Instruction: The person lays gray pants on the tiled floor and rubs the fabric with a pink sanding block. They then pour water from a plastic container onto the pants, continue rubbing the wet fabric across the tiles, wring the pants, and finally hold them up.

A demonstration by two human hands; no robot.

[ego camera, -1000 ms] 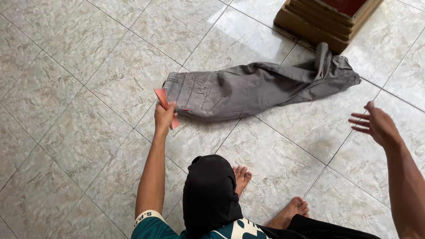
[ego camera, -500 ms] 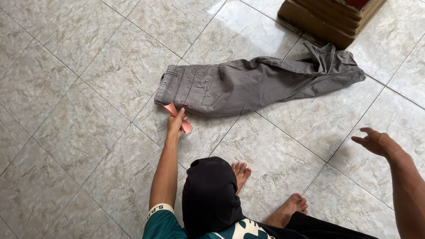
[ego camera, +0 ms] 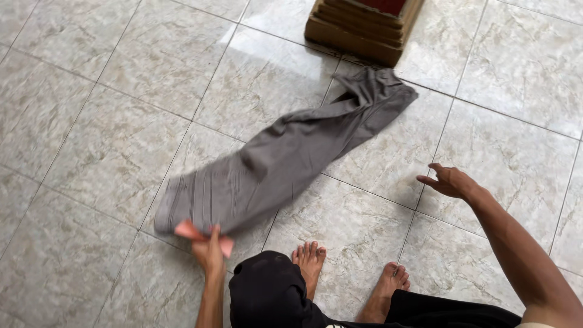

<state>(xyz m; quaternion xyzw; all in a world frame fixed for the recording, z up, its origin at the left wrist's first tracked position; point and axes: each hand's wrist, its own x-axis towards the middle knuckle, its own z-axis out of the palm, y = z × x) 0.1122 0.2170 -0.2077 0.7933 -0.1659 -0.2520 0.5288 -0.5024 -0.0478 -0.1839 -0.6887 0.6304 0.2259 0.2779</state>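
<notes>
A pair of grey trousers (ego camera: 285, 164) lies stretched across the tiled floor, its legs pointing to the far right. My left hand (ego camera: 209, 250) is closed on the waistband at its near left end, together with a flat pink piece (ego camera: 187, 230). The waistband end looks blurred and slightly raised. My right hand (ego camera: 450, 181) hovers over the floor to the right of the trousers, fingers spread, holding nothing. My bare feet (ego camera: 311, 262) rest on the tiles just in front of me, near the waistband.
A stepped wooden base (ego camera: 358, 27) stands at the far edge, just beyond the trouser cuffs. A black cloth (ego camera: 267, 294) hangs at the bottom of the view between my arms. Pale marbled floor tiles (ego camera: 109, 152) surround everything.
My left hand has drawn back toward me, dragging the waistband end of the trousers closer and to the left. My right hand has stayed open on the right.
</notes>
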